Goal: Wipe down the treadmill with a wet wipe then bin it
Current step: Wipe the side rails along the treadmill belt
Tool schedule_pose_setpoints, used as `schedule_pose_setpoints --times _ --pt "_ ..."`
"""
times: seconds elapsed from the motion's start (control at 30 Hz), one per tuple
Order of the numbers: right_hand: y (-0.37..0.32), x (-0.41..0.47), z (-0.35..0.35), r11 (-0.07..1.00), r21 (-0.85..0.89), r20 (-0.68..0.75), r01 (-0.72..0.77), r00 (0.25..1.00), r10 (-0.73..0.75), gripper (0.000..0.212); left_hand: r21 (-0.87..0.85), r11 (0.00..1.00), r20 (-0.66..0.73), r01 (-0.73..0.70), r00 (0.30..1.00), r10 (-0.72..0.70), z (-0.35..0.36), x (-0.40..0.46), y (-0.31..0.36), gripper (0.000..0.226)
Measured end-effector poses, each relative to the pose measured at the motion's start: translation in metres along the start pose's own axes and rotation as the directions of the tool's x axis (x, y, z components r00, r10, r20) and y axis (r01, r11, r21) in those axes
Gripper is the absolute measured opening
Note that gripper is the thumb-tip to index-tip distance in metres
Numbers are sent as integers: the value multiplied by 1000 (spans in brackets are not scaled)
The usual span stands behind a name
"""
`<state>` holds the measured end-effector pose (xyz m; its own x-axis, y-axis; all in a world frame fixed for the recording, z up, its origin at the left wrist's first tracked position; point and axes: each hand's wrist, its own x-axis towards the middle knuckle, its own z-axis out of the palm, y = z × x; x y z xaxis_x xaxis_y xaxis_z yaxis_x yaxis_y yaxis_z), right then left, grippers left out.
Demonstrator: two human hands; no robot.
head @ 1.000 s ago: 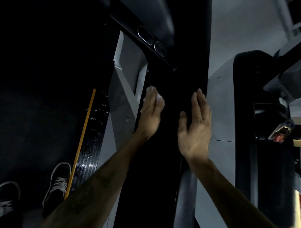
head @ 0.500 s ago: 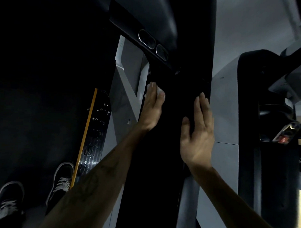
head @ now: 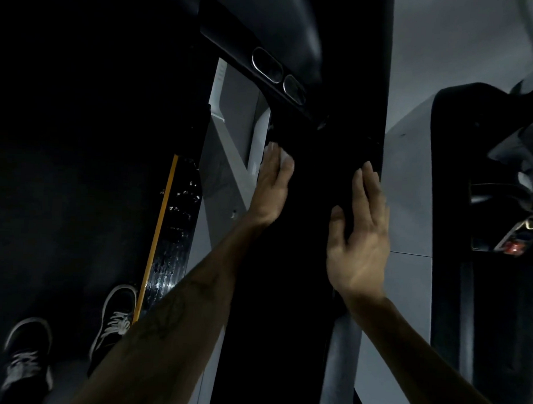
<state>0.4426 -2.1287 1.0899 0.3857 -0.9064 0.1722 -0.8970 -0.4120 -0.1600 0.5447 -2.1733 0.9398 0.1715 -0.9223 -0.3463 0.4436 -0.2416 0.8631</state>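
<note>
My left hand point(head: 272, 187) lies flat with straight fingers on the black side arm point(head: 287, 263) of the treadmill, pressing a white wet wipe point(head: 282, 155) against it; only a small corner of the wipe shows between the fingertips. My right hand point(head: 359, 238) hovers or rests open beside it at the arm's right edge, fingers straight, holding nothing. Two oval metal grip sensors point(head: 277, 73) sit on the black handlebar above the hands. No bin is in view.
The dark treadmill belt point(head: 79, 165) with a yellow edge strip point(head: 158, 237) lies at the left, with my two black shoes point(head: 116, 320) on it. A second black machine point(head: 481, 239) stands at the right across a grey floor gap point(head: 407, 191).
My left hand has slid the wipe a little up the black arm toward the handlebar. My right hand has kept beside it, moving up slightly.
</note>
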Motion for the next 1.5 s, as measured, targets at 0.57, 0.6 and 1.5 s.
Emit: schedule_pose_setpoints --times 0.57,0.6,1.5 --pt "1 0 0 1000 21 15 -10 1000 10 59 -215 975 -14 57 998 -61 -13 5 -33 42" --pt "0 1 0 1000 16 16 -13 1000 13 59 -242 968 -24 60 997 -68 -12 -2 -36 31" --pt "4 0 2 999 33 -70 6 998 -4 59 635 712 -86 -299 889 450 -19 -88 65 32"
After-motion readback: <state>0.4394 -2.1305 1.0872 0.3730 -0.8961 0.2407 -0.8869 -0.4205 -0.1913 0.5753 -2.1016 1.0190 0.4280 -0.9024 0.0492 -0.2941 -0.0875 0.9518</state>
